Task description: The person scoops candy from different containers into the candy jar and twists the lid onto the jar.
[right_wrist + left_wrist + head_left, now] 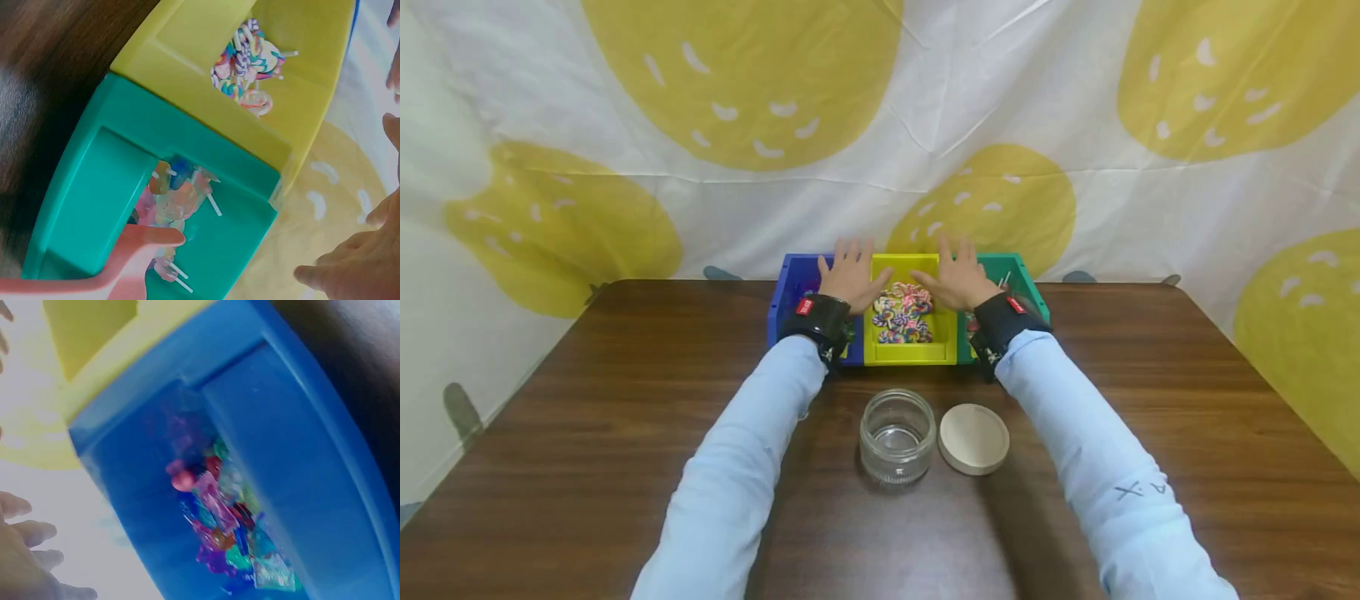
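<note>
My left hand is held over the border of the blue bin and the yellow bin, fingers spread and nothing in it. Spread the same way, my right hand hangs over the yellow bin and the green bin. Striped swirl lollipops fill part of the yellow bin. Small translucent coloured trinkets lie in the blue one. Clear lollipop-like pieces with white sticks are in the green bin, beside a pink plastic handle whose far end is cut off.
In front of the bins stands an uncovered glass jar. A white round lid lies just right of it on the brown wooden table. Behind the bins hangs a white cloth with yellow shapes.
</note>
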Available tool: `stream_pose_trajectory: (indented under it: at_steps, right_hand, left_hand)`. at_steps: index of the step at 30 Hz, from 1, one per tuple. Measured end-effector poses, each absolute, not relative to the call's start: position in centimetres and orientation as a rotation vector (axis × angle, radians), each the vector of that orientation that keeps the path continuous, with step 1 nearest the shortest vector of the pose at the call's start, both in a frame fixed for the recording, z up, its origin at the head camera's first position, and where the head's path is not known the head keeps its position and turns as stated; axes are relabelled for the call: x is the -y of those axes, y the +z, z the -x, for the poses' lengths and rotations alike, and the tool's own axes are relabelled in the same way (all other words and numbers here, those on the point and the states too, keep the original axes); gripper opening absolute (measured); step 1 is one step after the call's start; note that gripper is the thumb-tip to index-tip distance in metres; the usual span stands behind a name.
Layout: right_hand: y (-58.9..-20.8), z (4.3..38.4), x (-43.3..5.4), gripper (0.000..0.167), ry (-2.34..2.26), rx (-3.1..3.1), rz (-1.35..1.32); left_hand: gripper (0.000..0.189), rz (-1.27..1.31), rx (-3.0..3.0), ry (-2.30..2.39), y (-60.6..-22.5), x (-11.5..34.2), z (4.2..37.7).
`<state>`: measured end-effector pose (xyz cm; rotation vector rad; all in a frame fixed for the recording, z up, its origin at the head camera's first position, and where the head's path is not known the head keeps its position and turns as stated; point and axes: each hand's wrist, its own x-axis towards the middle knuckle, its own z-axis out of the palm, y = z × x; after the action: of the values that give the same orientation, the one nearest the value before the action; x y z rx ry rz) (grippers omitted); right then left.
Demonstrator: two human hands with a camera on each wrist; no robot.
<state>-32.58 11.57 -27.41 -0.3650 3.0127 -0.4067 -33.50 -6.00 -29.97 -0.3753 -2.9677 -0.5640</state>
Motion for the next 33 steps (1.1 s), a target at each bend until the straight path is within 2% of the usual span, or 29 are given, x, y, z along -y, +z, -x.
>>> stream_pose_trajectory:
  at_steps: [5, 11, 17, 24, 28, 33]
  right_hand:
    - [-27.2, 31.7, -12.8, 0.078, -0.391, -3.001, 0.417]
    - [-27.5, 30.6, -14.4, 0.078, -0.359, -3.006, 0.529]
    - [-28.1, 29.3, -16.4, 0.073, -0.285, -3.022, 0.673]
    - [-28.5, 27.5, -18.0, 0.069, -0.311, -3.028, 0.687]
    - [-29.0, 26.6, -18.8, 0.062, -0.296, -3.107, 0.753]
    - [-30.2, 25.6, -19.7, 0.042, -0.252, -3.261, 0.769]
  left_hand:
    - [0.062, 0.493, 2.913, -0.588, -29.4, 6.5, 32.8]
    - [0.047, 0.541, 2.848, -0.678, -29.0, 8.1, 31.7]
    - [0.037, 0.504, 2.825, -0.828, -29.2, 9.8, 30.8]
    - [0.033, 0.431, 2.78, -0.894, -29.4, 11.8, 29.5]
    - [0.032, 0.385, 2.748, -0.935, -29.6, 13.0, 28.4]
    - [0.031, 0.332, 2.646, -0.932, -30.8, 15.1, 27.6]
